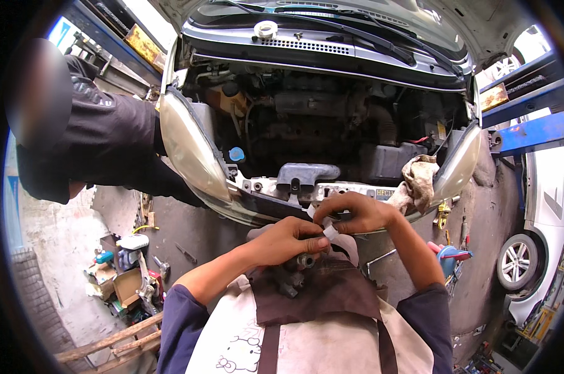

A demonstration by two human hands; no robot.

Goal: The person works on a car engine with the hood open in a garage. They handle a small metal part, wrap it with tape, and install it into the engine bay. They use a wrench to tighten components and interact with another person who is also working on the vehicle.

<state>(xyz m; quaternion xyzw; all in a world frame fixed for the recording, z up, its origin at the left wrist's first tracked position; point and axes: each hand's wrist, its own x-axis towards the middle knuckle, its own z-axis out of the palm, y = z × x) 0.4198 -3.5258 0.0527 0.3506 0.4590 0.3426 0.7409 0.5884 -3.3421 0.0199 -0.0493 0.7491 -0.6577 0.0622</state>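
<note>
My left hand [289, 242] and my right hand [360, 215] meet in front of the car's front edge, above my lap. Their fingertips pinch a small white strip [330, 233], which looks like tape; more white shows by the right index finger. Just under the left thumb a round metal fitting [305, 261] pokes out. It seems to belong to a dark metal part [289, 288] over my brown apron [322, 296]. The left palm and fingers hide how these pieces join.
Ahead lies the open engine bay [307, 124], with a rag [420, 177] on its front right edge. A white ring-shaped roll [266, 29] sits below the windscreen. At left, a person in dark clothes [107, 118] leans over the fender. Tools and boxes [129, 287] litter the left floor.
</note>
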